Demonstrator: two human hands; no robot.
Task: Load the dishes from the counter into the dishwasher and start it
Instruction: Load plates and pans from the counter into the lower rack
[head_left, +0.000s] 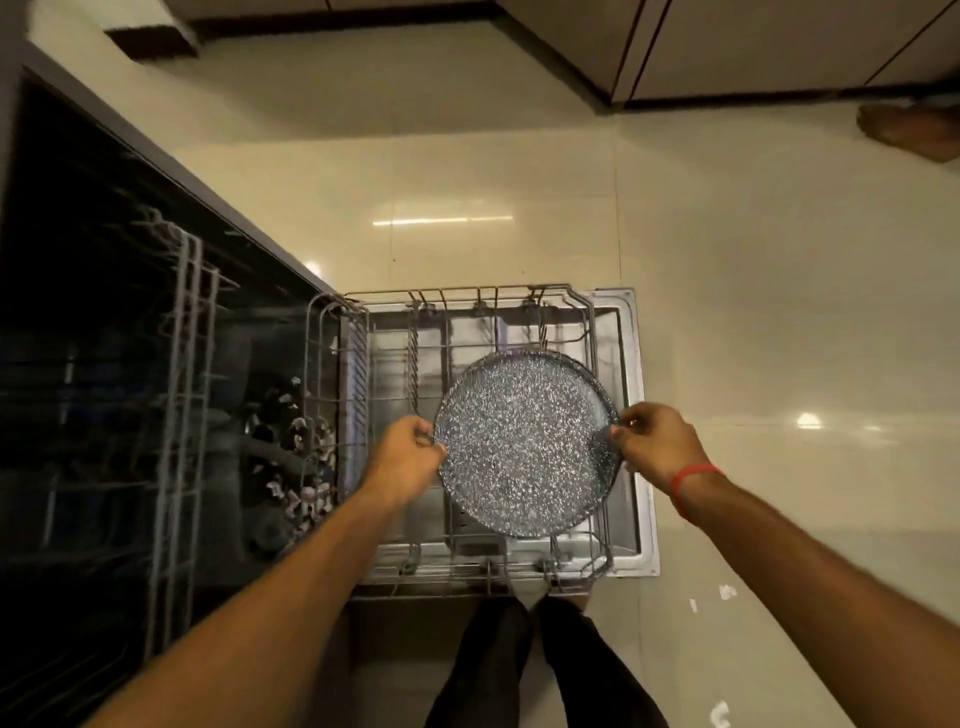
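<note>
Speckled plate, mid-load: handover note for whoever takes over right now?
Left hand pinches the speckled plate at its left rim; right hand pinches the right rim.
Plate is held over the pulled-out lower rack, right side; not seen seated in the tines.
Dishwasher door is open.
Left: seat the plate, load any remaining dishes, push the rack in, close, start.

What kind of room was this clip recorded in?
Most likely a home kitchen. An open dishwasher has its lower rack pulled out over the door, both hands hold a speckled plate above it, and cabinets line the tiled floor.
</note>
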